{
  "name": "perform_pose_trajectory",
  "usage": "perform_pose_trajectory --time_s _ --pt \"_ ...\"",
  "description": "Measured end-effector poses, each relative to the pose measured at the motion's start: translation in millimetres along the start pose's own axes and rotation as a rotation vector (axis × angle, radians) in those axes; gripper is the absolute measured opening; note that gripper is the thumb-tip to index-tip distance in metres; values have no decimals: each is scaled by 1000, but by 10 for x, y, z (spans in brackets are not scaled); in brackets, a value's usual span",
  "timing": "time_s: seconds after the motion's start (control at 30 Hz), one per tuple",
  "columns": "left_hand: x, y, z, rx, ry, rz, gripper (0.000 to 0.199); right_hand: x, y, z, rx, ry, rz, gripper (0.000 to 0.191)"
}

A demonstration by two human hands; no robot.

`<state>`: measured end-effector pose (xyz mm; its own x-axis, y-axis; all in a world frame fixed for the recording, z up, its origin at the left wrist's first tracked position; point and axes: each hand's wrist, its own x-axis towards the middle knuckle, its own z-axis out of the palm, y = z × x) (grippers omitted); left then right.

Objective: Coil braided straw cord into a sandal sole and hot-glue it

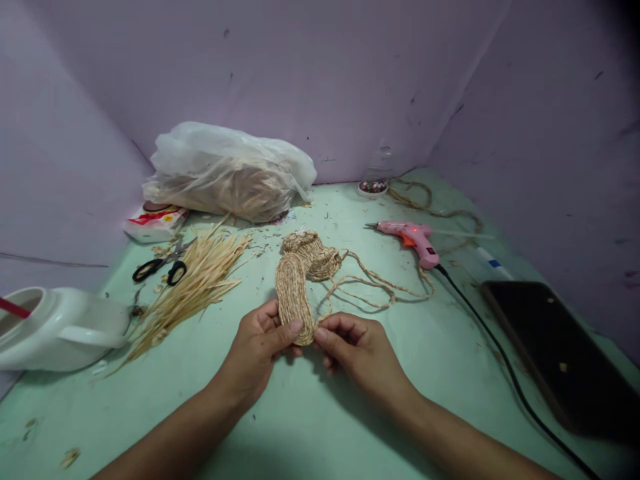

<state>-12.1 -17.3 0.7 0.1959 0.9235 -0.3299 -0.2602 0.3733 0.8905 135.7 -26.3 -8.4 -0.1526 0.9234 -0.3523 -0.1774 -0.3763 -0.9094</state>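
Note:
A curved piece of coiled straw-coloured cord [293, 283] lies in front of me, its near end lifted between my hands. My left hand [260, 347] is closed on that rounded end, thumb on top and fingers underneath. Against the right edge of the same end, my right hand [357, 347] pinches the loose twisted cord [327, 303] between thumb and fingers. From there the cord loops away to the right across the table. Part of the coiled piece is hidden under my left thumb and fingers.
A pink glue gun [413, 239] with a black cable lies right, beside a dark tablet-like slab [555, 347]. Scissors [165, 263] and dry straw strips [200, 273] are left. A stuffed plastic bag [230, 170], small box [157, 223] and white jug [75, 327] stand near the walls.

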Motion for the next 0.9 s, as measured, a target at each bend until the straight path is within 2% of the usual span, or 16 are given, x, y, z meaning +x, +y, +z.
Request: perform_pose_trajectory --time_s 0.2,0.27,0.33,0.37,0.4,0.43,0.47,0.5,0.53,0.6,0.73,0.83,0.9 --pt "-7 -4 18 -12 -46 -1 29 -21 -28 36 -32 -55 -34 34" --pt "-1 -10 9 -31 -61 -23 28 -20 -123 -40 -150 -111 -41 36" --pt "11 -18 -10 -54 -68 -31 27 5 -277 -229 -370 -86 -127 37" --pt "17 -23 -21 -62 -63 -30 27 30 -366 -365 -499 3 -208 37" --pt "24 -28 -31 -72 -45 -27 26 65 -456 -522 -641 169 -316 35" --pt "32 -33 -41 -86 -25 -29 26 110 -539 -691 -774 382 -414 32" --pt "38 -38 -50 -100 -15 -27 26 165 -611 -861 -911 590 -442 29" --pt "44 -43 -56 -110 -12 -26 26 226 -665 -1021 -1052 734 -371 30" --pt "50 -47 -61 -116 -17 -23 25 291 -700 -1162 -1157 789 -263 32" --pt "57 -52 -67 -118 -42 -9 24 420 -712 -1366 -1191 817 -177 31" --pt "65 -56 -68 -112 -77 18 25 602 -641 -1514 -1127 838 -104 38" --pt "67 -61 -68 -114 -97 34 26 659 -637 -1556 -1010 796 -54 14" --pt "69 -65 -68 -122 -113 41 26 669 -660 -1574 -886 750 -19 13"
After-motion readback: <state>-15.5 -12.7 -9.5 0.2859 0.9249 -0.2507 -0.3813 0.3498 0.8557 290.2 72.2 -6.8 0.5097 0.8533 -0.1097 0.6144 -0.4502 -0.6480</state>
